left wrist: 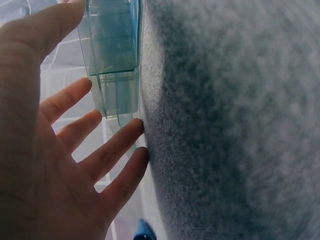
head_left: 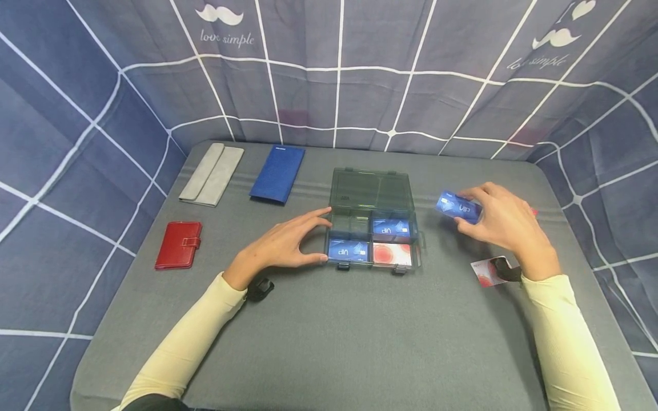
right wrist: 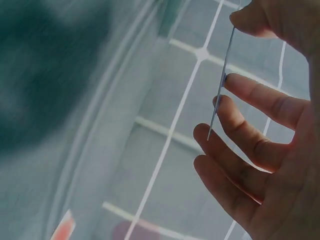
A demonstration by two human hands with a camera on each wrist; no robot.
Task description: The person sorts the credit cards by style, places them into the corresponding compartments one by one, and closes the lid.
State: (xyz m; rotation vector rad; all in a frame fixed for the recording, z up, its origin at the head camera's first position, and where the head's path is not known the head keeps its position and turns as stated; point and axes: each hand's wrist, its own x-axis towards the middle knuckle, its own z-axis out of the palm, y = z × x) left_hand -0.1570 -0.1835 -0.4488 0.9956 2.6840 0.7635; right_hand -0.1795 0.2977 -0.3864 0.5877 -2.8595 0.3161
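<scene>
A green see-through divided box [head_left: 371, 191] lies with its lid folded back at the middle of the table. Blue VIP cards [head_left: 348, 250] fill its front left and back right compartments, and a red-and-white card [head_left: 392, 254] lies in the front right one; the back left one shows bare. My left hand [head_left: 285, 242] spreads at the box's left side, thumb and fingertips right at its wall. To the right of the box, my right hand [head_left: 501, 217] holds up a blue VIP card [head_left: 459, 207] between thumb and fingers; edge-on, the card looks thin in the right wrist view.
Another red-and-white card [head_left: 488, 273] lies under my right wrist, partly covered by the wrist camera. A red bit shows behind the right hand. On the left are a grey folding wallet [head_left: 211, 174], a blue booklet cover [head_left: 277, 173] and a red wallet [head_left: 178, 245]. Grid-patterned cloth surrounds the table.
</scene>
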